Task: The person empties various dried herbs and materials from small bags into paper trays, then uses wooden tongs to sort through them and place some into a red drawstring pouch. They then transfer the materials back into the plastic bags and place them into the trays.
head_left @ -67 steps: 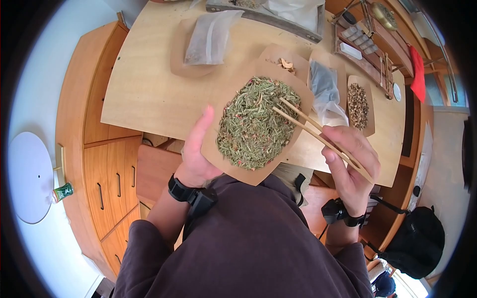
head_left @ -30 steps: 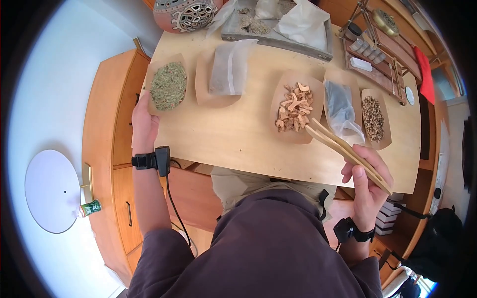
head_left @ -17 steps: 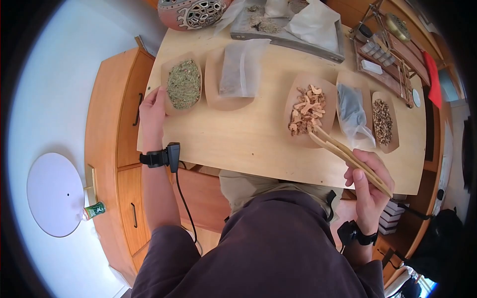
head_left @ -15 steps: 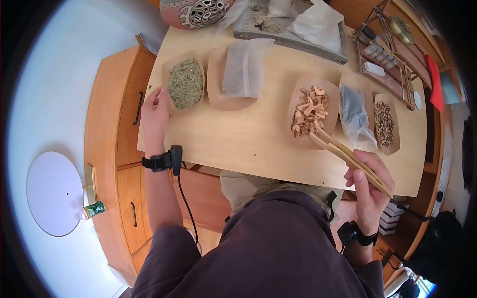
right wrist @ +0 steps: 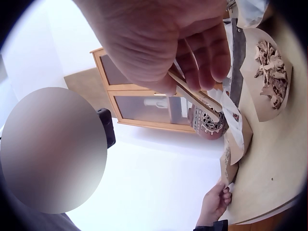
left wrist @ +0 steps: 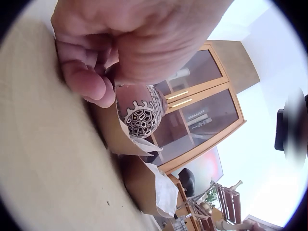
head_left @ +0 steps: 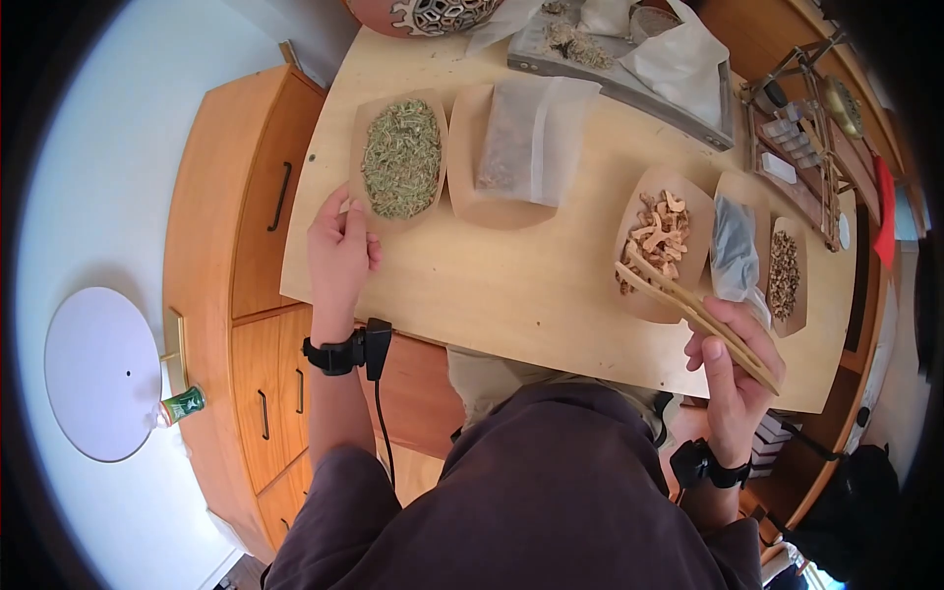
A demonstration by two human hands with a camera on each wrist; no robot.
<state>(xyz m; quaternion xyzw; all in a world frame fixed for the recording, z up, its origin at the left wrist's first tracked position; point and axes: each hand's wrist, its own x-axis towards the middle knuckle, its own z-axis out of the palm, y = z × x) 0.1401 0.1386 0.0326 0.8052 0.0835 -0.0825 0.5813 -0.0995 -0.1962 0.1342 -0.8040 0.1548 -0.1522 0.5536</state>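
In the head view my left hand [head_left: 341, 246] is at the near left corner of a brown paper tray [head_left: 358, 157] heaped with dried green herbs [head_left: 401, 157]; thumb and fingers pinch its rim. In the left wrist view those curled fingers [left wrist: 89, 79] lie low beside the tray wall [left wrist: 111, 126]. My right hand [head_left: 736, 369] grips wooden tongs [head_left: 693, 313]; their tips, slightly apart, overlap a tray [head_left: 629, 221] of dried root pieces [head_left: 662, 234]. Nothing shows between the tips. The right wrist view has the tongs [right wrist: 199, 103] pointing away from the palm.
A paper tray [head_left: 467, 147] with a filled bag [head_left: 526, 138] stands beside the herbs. At right are a dark bagged bundle [head_left: 735, 246] and a tray of small brown pieces [head_left: 784, 270]. Behind stand a grey tray [head_left: 551, 67], an openwork pot [head_left: 433, 12] and a wooden rack [head_left: 801, 157].
My left hand has carried the herb tray from in front of my body to the table's left side and set it down. The tongs have left the herbs for the root pieces' tray.
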